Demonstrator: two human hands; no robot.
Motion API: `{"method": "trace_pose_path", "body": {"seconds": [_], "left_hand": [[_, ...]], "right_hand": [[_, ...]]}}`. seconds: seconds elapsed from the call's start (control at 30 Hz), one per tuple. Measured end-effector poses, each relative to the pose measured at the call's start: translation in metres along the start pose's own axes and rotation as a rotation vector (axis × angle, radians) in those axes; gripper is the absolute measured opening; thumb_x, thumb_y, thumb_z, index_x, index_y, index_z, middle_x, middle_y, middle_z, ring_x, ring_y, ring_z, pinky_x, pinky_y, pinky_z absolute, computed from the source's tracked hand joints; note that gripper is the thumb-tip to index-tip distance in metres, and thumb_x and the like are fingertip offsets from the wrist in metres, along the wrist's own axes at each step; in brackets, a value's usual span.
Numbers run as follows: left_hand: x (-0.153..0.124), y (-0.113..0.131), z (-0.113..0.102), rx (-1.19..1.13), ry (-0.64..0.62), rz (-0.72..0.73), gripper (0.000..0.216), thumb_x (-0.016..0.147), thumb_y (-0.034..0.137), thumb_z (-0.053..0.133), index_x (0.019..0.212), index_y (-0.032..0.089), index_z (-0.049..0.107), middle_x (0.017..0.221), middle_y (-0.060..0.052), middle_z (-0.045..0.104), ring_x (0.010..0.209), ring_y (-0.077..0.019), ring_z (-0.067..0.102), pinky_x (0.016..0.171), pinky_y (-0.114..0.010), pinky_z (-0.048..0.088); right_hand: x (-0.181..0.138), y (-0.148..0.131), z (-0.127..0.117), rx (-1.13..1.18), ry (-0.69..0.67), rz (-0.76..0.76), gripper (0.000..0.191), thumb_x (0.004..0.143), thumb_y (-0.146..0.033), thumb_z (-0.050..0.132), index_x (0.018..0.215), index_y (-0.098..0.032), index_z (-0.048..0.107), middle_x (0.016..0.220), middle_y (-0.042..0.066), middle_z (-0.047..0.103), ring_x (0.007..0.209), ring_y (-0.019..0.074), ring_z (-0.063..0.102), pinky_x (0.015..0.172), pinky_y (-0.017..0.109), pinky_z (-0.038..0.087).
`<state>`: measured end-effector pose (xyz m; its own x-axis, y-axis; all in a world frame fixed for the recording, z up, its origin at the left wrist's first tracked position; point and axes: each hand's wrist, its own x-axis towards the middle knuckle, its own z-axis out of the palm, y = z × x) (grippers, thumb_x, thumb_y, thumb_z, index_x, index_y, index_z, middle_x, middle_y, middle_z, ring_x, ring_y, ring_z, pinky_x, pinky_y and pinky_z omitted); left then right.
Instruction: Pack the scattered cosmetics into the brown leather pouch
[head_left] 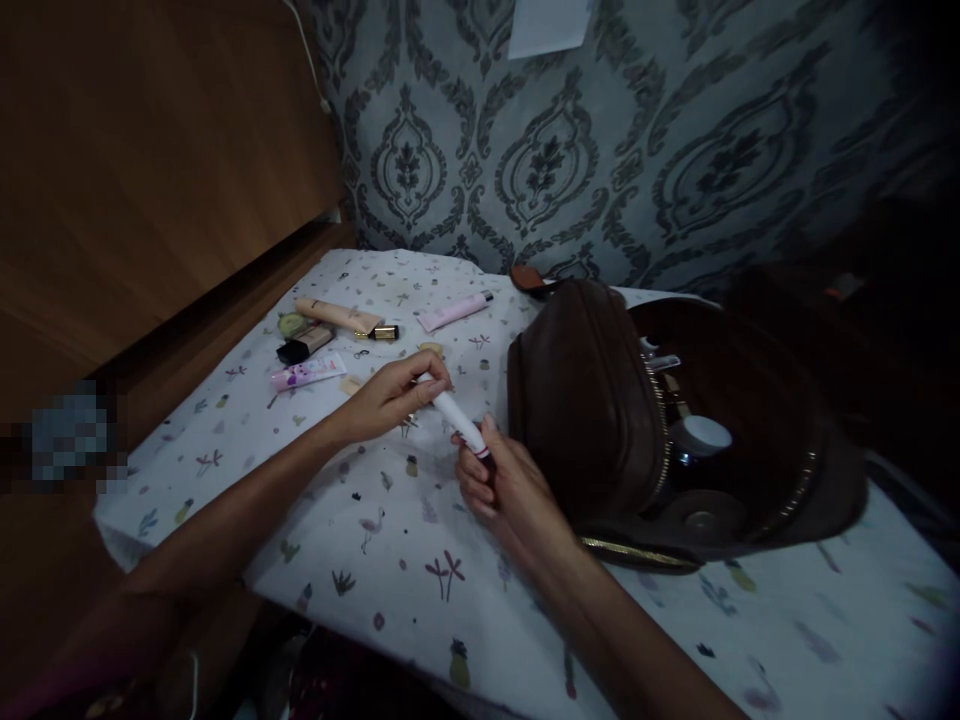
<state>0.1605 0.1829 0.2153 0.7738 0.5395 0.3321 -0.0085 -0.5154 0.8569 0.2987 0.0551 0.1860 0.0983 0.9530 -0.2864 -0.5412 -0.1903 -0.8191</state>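
Note:
A slim white cosmetic tube [460, 418] with a dark red band at its lower end slants between my hands above the patterned cloth. My left hand [396, 396] pinches its upper end between thumb and fingers. Around the lower end, my right hand [514, 482] has its fingers curled, partly hiding the red tip. The open brown leather bag [581, 400] stands just right of my right hand. Inside it show a white round-lidded jar [702, 436] and some small items too dark to name.
Left of my hands lie a beige tube [337, 314], a gold-capped cosmetic [385, 333], a black-capped bottle [304, 344] and a purple-white tube [309, 373]. A pink tube [454, 311] lies farther back. Wooden furniture [165, 140] borders the left, a patterned wall [540, 170] the back.

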Motion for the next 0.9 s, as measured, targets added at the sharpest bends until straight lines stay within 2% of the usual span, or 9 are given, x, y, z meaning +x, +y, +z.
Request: {"method": "trace_pose_path", "body": {"seconds": [0.1, 0.2, 0.43, 0.57, 0.63, 0.7, 0.8, 0.9], "left_hand": [[0.001, 0.001, 0.000, -0.045, 0.029, 0.002, 0.034, 0.096, 0.050, 0.054, 0.088, 0.017, 0.056, 0.073, 0.003, 0.048, 0.061, -0.0100, 0.044, 0.056, -0.022, 0.037], [0.001, 0.009, -0.002, -0.066, 0.042, 0.008, 0.033, 0.096, 0.049, 0.056, 0.087, 0.017, 0.055, 0.074, 0.002, 0.049, 0.062, -0.0097, 0.046, 0.057, -0.021, 0.039], [-0.001, 0.046, -0.008, 0.034, 0.058, 0.171, 0.027, 0.099, 0.042, 0.054, 0.090, 0.018, 0.059, 0.082, -0.002, 0.057, 0.071, -0.0127, 0.051, 0.063, -0.024, 0.041], [0.007, 0.064, 0.007, -0.019, 0.096, 0.185, 0.023, 0.099, 0.040, 0.054, 0.095, 0.019, 0.061, 0.083, -0.002, 0.057, 0.067, -0.0115, 0.050, 0.062, -0.023, 0.042], [0.016, 0.072, 0.020, -0.081, 0.106, 0.204, 0.021, 0.099, 0.040, 0.055, 0.097, 0.019, 0.060, 0.085, -0.001, 0.057, 0.068, -0.0115, 0.052, 0.062, -0.023, 0.044], [0.028, 0.078, 0.035, -0.116, 0.117, 0.230, 0.021, 0.099, 0.040, 0.054, 0.104, 0.020, 0.059, 0.091, -0.003, 0.060, 0.074, -0.0127, 0.055, 0.067, -0.023, 0.047], [0.047, 0.084, 0.056, -0.018, 0.121, 0.255, 0.029, 0.101, 0.038, 0.050, 0.125, 0.022, 0.052, 0.110, -0.008, 0.063, 0.094, -0.0170, 0.060, 0.081, -0.027, 0.051], [0.061, 0.083, 0.070, 0.222, -0.028, 0.347, 0.038, 0.101, 0.034, 0.050, 0.137, 0.024, 0.047, 0.129, -0.011, 0.061, 0.120, -0.0225, 0.057, 0.100, -0.036, 0.049]], "right_hand": [[-0.003, 0.000, 0.005, -0.094, 0.054, -0.182, 0.053, 0.068, -0.066, 0.076, 0.087, -0.022, 0.054, 0.056, -0.009, 0.046, 0.043, 0.0065, 0.035, 0.039, 0.018, 0.027], [-0.011, -0.001, 0.012, -0.249, 0.087, -0.329, 0.046, 0.076, -0.063, 0.072, 0.088, -0.022, 0.055, 0.053, -0.010, 0.041, 0.044, 0.0067, 0.034, 0.040, 0.019, 0.027], [-0.041, -0.026, 0.029, -0.236, 0.072, -0.344, 0.043, 0.087, -0.063, 0.059, 0.078, -0.022, 0.048, 0.055, -0.009, 0.039, 0.040, 0.0047, 0.027, 0.036, 0.018, 0.022], [-0.063, -0.055, 0.028, -0.324, 0.151, -0.498, 0.035, 0.088, -0.055, 0.061, 0.102, -0.023, 0.056, 0.058, -0.007, 0.050, 0.044, 0.0079, 0.039, 0.038, 0.019, 0.031], [-0.074, -0.070, 0.022, -0.366, 0.209, -0.609, 0.033, 0.088, -0.051, 0.063, 0.105, -0.024, 0.056, 0.060, -0.006, 0.053, 0.046, 0.0090, 0.044, 0.039, 0.020, 0.033], [-0.082, -0.085, 0.012, -0.401, 0.290, -0.715, 0.028, 0.088, -0.049, 0.065, 0.099, -0.024, 0.058, 0.060, -0.005, 0.054, 0.046, 0.0093, 0.046, 0.039, 0.020, 0.033], [-0.090, -0.107, -0.011, -0.418, 0.452, -0.864, 0.028, 0.088, -0.050, 0.066, 0.095, -0.024, 0.059, 0.060, -0.005, 0.054, 0.046, 0.0101, 0.047, 0.042, 0.022, 0.035], [-0.088, -0.124, -0.039, -0.454, 0.571, -0.984, 0.028, 0.088, -0.052, 0.065, 0.092, -0.024, 0.060, 0.061, -0.004, 0.055, 0.049, 0.0114, 0.048, 0.046, 0.024, 0.038]]}}
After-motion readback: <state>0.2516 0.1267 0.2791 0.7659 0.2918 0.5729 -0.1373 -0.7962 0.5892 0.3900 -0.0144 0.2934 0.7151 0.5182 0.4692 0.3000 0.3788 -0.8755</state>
